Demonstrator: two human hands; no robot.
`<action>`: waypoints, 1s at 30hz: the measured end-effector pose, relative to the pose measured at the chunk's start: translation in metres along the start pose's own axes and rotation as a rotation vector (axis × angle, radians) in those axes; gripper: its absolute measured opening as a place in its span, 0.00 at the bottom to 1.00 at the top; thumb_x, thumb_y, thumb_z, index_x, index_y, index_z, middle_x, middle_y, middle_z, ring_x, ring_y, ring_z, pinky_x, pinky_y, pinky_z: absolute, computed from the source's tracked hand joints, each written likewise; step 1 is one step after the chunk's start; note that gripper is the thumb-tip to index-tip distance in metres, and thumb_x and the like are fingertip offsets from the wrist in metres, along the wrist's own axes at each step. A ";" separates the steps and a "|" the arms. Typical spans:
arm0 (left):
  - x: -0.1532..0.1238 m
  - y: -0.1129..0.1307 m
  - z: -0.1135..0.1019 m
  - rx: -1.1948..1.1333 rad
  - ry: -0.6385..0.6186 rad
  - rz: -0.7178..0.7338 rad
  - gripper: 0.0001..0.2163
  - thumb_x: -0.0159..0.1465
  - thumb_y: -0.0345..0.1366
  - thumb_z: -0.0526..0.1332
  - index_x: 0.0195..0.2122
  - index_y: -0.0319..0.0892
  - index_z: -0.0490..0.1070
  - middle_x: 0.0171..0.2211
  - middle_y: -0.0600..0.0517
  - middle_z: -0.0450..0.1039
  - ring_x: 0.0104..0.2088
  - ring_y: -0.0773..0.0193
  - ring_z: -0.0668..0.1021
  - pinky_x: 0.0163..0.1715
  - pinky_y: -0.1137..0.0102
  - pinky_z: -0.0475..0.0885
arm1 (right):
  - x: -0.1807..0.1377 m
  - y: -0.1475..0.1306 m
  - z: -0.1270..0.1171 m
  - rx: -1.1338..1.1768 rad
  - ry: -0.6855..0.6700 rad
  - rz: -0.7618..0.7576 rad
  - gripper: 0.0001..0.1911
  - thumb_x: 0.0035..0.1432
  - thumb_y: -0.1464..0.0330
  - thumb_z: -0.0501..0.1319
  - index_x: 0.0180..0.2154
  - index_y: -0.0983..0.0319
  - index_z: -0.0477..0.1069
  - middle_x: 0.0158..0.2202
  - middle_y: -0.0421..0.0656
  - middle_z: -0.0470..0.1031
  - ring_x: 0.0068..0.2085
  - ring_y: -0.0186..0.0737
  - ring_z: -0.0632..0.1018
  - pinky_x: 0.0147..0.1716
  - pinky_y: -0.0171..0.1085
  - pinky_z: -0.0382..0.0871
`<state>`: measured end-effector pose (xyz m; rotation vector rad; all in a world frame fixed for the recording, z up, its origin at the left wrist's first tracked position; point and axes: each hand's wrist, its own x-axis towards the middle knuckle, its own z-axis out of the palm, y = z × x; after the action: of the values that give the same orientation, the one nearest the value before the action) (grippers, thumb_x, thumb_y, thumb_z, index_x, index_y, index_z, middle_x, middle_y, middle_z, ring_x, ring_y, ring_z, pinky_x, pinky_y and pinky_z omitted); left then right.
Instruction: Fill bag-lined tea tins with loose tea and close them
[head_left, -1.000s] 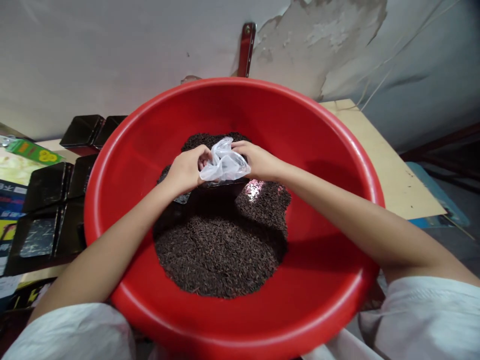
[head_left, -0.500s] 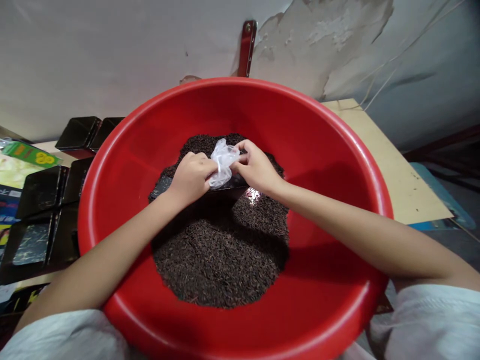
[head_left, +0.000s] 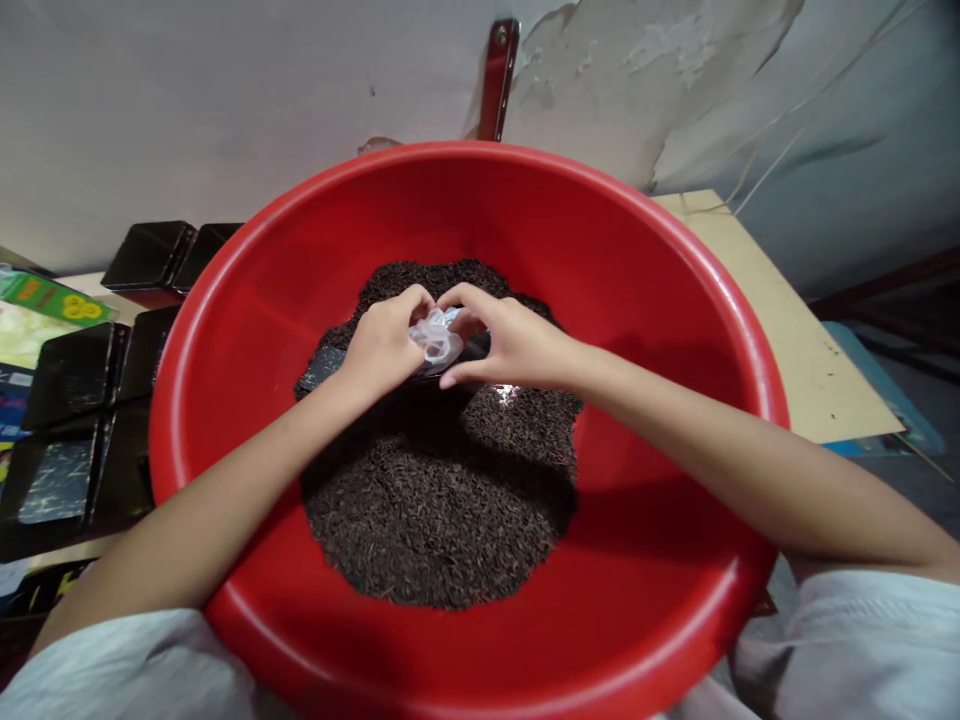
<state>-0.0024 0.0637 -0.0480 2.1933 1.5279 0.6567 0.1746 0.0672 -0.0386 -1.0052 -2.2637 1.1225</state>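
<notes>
A big red plastic basin (head_left: 660, 300) sits in front of me, holding a heap of dark loose tea leaves (head_left: 442, 500). At the far side of the heap my left hand (head_left: 382, 345) and my right hand (head_left: 510, 340) meet. Both are closed on a small crumpled clear plastic bag (head_left: 435, 340), bunched tight between the fingers. Under the hands lies a black box (head_left: 326, 365), partly buried in the leaves and mostly hidden.
Several black tins (head_left: 75, 370) stand on the table at the left, beside colourful printed boxes (head_left: 45, 295). A pale wooden board (head_left: 780, 320) lies at the right. A peeling wall and a red bracket (head_left: 495, 70) are behind the basin.
The plastic bag stood loose and puffed between the hands. Both hands have closed in and pressed it into a small wad over the black box.
</notes>
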 end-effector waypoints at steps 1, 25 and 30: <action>0.000 0.000 0.001 0.000 0.009 -0.015 0.08 0.50 0.35 0.62 0.29 0.42 0.63 0.27 0.55 0.71 0.27 0.66 0.71 0.28 0.72 0.63 | 0.000 0.001 0.003 -0.093 0.064 -0.014 0.23 0.44 0.67 0.69 0.43 0.62 0.67 0.35 0.41 0.76 0.36 0.37 0.75 0.37 0.36 0.63; -0.043 0.033 0.026 0.714 -0.176 0.122 0.25 0.66 0.33 0.48 0.63 0.27 0.54 0.66 0.36 0.49 0.66 0.46 0.54 0.64 0.48 0.47 | 0.008 0.018 0.027 -0.961 0.203 -0.022 0.19 0.61 0.76 0.46 0.38 0.69 0.75 0.47 0.54 0.74 0.47 0.49 0.72 0.50 0.49 0.61; -0.049 0.034 0.036 0.751 -0.240 0.003 0.27 0.62 0.21 0.41 0.64 0.27 0.51 0.66 0.36 0.46 0.67 0.49 0.51 0.63 0.44 0.46 | -0.008 0.014 0.043 -0.868 0.264 0.005 0.28 0.58 0.73 0.46 0.59 0.80 0.59 0.63 0.61 0.58 0.61 0.57 0.63 0.60 0.55 0.53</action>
<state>0.0298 0.0043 -0.0658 2.6538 1.8259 -0.2403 0.1587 0.0450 -0.0757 -1.3466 -2.5233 -0.0696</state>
